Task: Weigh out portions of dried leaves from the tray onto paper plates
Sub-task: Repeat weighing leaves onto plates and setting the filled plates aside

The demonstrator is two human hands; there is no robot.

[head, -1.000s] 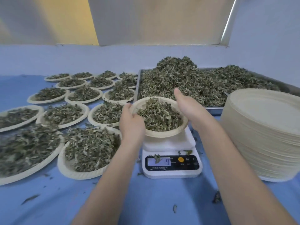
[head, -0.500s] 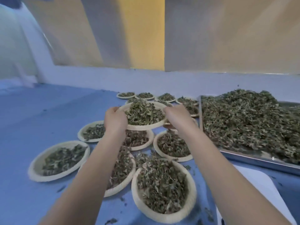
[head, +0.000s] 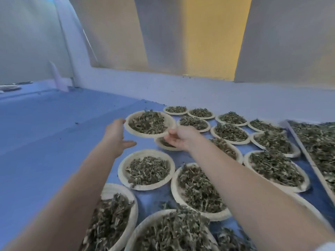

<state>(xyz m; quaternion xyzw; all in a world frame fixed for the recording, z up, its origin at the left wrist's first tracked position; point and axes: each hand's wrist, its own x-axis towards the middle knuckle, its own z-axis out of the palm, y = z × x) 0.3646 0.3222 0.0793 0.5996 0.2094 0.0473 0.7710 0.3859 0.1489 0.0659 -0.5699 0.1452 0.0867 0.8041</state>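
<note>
- Head cam: filled paper plate (head: pixel 149 124) at far left end of plate rows on blue table (head: pixel 45 134).
- R hand (head: pixel 178 138) pinches its near rim.
- L hand (head: pixel 117 137) fingers spread, just beside rim, holding nothing.
- Tray (head: pixel 299 140) w/ leaves at right edge.

— What's at the far left of the plates on the blue table (head: pixel 45 134)?
— A filled paper plate (head: pixel 150 124) of dried leaves (head: pixel 147 122), with both hands at its rim.
— How are they placed?
— The left hand (head: pixel 117 137) touches the left rim, fingers loose. The right hand (head: pixel 178 137) pinches the near right rim.
— And the tray (head: pixel 306 156)?
— At the table's right edge, heaped with leaves.
</note>
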